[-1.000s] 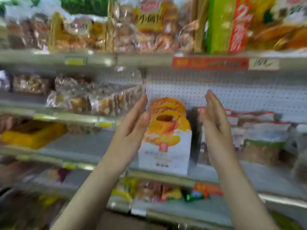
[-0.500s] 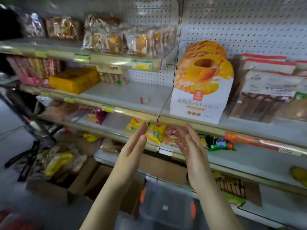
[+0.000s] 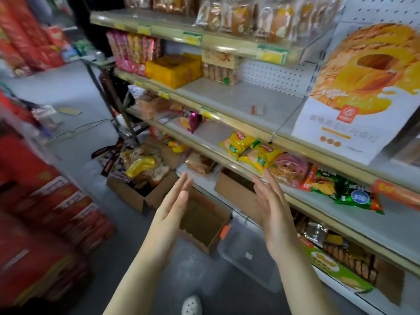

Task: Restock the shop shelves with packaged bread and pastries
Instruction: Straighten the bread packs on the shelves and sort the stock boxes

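A tall white and orange pastry bag [image 3: 354, 94] stands upright on the middle shelf [image 3: 238, 103] at the right. My left hand [image 3: 172, 208] and my right hand [image 3: 270, 203] hang empty in front of me, palms facing each other, fingers straight, above the floor boxes. A cardboard box [image 3: 141, 176] full of wrapped bread and pastries sits on the floor beside the shelving. Directly under my hands lies an empty cardboard box [image 3: 204, 221]. Wrapped cakes [image 3: 245, 17] line the top shelf.
Yellow snack bags [image 3: 252, 151] and a green bag [image 3: 347, 192] lie on the lower shelf. A clear plastic bin [image 3: 247, 258] sits on the floor by the empty box. Red cartons [image 3: 45, 212] are stacked at the left. A metal stand [image 3: 109, 94] is at the shelf end.
My hands have come down from either side of the pastry bag, which stays on the shelf. My view has swung down and left toward the floor boxes.
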Action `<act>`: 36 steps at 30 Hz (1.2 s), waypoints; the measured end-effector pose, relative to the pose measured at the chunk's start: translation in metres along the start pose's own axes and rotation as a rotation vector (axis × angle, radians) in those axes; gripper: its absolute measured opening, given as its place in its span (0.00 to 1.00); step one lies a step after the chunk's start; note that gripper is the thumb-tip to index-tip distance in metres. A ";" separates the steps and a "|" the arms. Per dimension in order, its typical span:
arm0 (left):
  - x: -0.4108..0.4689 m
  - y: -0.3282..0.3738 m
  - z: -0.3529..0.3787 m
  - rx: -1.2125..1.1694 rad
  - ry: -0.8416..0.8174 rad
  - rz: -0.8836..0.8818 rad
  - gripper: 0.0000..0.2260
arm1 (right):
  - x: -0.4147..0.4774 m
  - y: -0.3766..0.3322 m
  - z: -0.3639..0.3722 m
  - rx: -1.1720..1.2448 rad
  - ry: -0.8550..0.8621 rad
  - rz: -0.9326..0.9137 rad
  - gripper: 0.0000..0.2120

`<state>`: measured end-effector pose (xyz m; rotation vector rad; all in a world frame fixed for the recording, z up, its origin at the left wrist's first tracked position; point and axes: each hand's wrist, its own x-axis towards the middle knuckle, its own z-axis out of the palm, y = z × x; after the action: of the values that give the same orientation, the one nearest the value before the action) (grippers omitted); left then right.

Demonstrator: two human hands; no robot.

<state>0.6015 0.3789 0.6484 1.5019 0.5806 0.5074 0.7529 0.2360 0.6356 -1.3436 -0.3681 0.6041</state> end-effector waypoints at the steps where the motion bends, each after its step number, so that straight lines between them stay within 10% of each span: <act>1: -0.003 -0.001 -0.011 -0.008 0.024 0.003 0.28 | 0.001 0.003 0.012 -0.017 -0.028 -0.001 0.18; 19: 0.024 -0.006 -0.286 -0.139 0.210 -0.017 0.25 | 0.050 0.057 0.321 -0.022 -0.264 0.006 0.23; 36: 0.181 -0.034 -0.401 -0.091 0.245 -0.149 0.25 | 0.229 0.116 0.436 0.015 -0.173 0.138 0.23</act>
<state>0.4822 0.8022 0.6133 1.3076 0.8429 0.5978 0.6616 0.7311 0.5901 -1.3131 -0.4114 0.8401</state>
